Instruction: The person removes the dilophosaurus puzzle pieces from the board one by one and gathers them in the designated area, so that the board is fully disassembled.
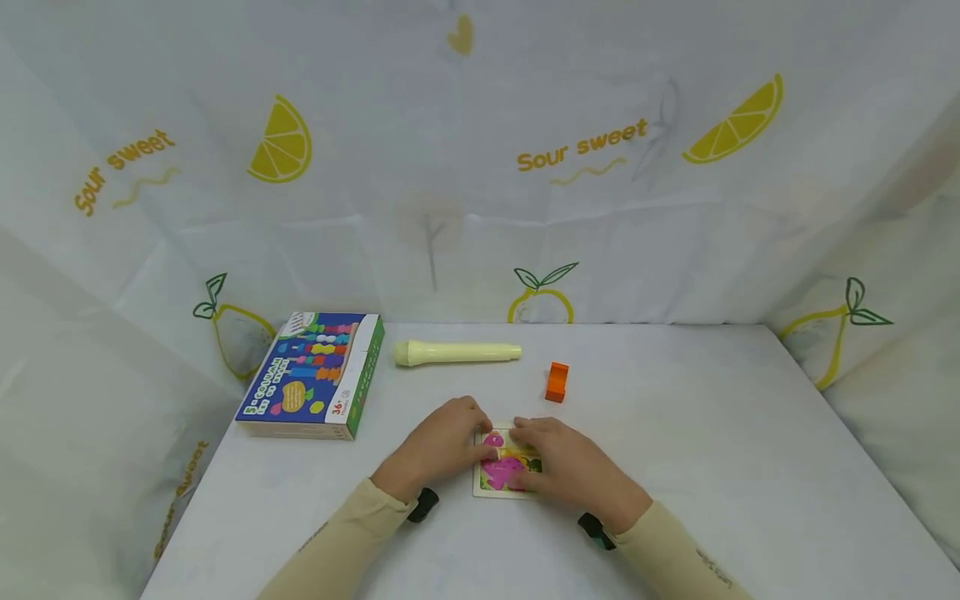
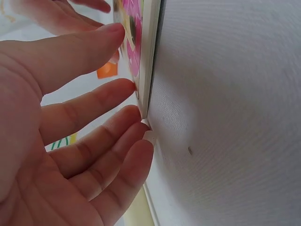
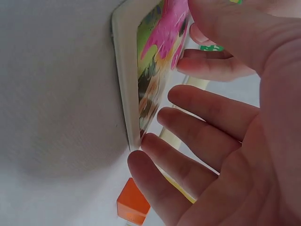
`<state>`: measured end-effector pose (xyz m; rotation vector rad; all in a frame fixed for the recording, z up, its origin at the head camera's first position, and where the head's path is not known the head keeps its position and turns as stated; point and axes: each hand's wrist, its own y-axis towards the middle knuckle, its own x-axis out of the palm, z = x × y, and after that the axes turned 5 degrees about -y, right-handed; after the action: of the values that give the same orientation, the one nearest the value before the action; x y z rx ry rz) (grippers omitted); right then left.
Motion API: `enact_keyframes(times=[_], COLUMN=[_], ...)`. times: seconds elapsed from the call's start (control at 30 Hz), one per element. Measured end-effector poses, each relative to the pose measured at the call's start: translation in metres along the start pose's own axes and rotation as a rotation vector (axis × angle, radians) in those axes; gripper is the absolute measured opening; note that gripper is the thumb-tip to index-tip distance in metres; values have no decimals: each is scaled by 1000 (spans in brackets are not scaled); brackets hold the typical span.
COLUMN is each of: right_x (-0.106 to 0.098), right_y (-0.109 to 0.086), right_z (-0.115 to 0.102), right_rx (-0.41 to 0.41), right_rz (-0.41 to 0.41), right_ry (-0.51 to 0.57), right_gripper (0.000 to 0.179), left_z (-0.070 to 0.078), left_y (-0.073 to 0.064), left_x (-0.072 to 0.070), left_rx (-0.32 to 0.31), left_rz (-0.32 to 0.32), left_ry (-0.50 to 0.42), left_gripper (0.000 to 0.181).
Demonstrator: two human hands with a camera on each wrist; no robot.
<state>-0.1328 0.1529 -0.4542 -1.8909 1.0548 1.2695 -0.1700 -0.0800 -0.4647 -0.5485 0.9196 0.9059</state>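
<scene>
On my head feed, the bench (image 1: 735, 450) runs well right of the picture puzzle (image 1: 498, 473), leaving room before its edge. The box (image 1: 315, 375) sits left of the puzzle, outside the work. I find the left hand (image 1: 442, 443) and right hand (image 1: 573, 467) flanking the puzzle, fingers relaxed, clenching nothing, apparently steadying its edges. Beyond it: yellow baton (image 1: 459, 353); rightward, orange block (image 1: 557, 382).

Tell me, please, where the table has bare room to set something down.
The widest bare patch of table lies right of the orange block and right hand. A smaller one lies between the box and left sleeve. It is crowded at the picture board, between the left hand and the right. The microphone lies behind.
</scene>
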Motion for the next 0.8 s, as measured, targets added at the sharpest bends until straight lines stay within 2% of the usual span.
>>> enact_keyframes(times=[0.3, 0.5, 0.8], right_x=[5, 5, 5], right_y=[1, 1, 0], right_z=[0, -1, -2], right_rx=[0, -10, -6], right_rz=[-26, -20, -16], right_ry=[-10, -13, -10], right_gripper=[62, 60, 61], left_z=[0, 2, 5], left_y=[1, 0, -1], left_x=[3, 3, 6], left_rx=[-26, -45, -77], left_rz=[5, 32, 41], left_ry=[4, 0, -14], left_gripper=[32, 30, 29])
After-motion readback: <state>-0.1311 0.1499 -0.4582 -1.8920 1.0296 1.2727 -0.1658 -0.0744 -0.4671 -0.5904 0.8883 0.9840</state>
